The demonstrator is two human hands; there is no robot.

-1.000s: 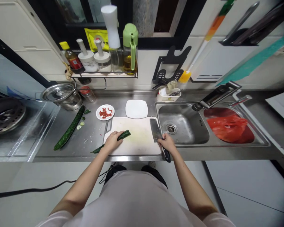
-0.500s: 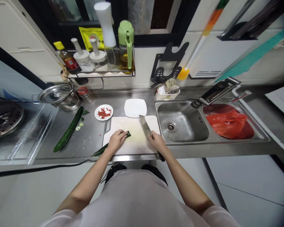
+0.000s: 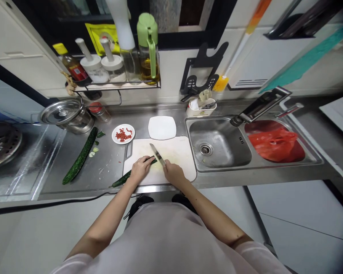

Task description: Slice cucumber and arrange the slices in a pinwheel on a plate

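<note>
A white cutting board (image 3: 177,152) lies on the steel counter in front of me. My left hand (image 3: 140,169) presses down on a dark green cucumber piece (image 3: 122,179) that lies across the board's left edge, fingers curled over it. My right hand (image 3: 173,174) grips the handle of a cleaver (image 3: 157,154). The blade stands on edge right beside my left fingers, at the cucumber's right end.
A second whole cucumber (image 3: 80,156) and small trimmings lie to the left. A small plate of chopped red chilli (image 3: 123,134) and an empty white plate (image 3: 161,127) sit behind the board. A steel pot (image 3: 67,114) stands far left, the sink (image 3: 217,146) right, a red bag (image 3: 274,144) in the second basin.
My right hand has carried the cleaver from the board's right edge leftward to the cucumber end beside my left hand. The left hand has stayed on the cucumber.
</note>
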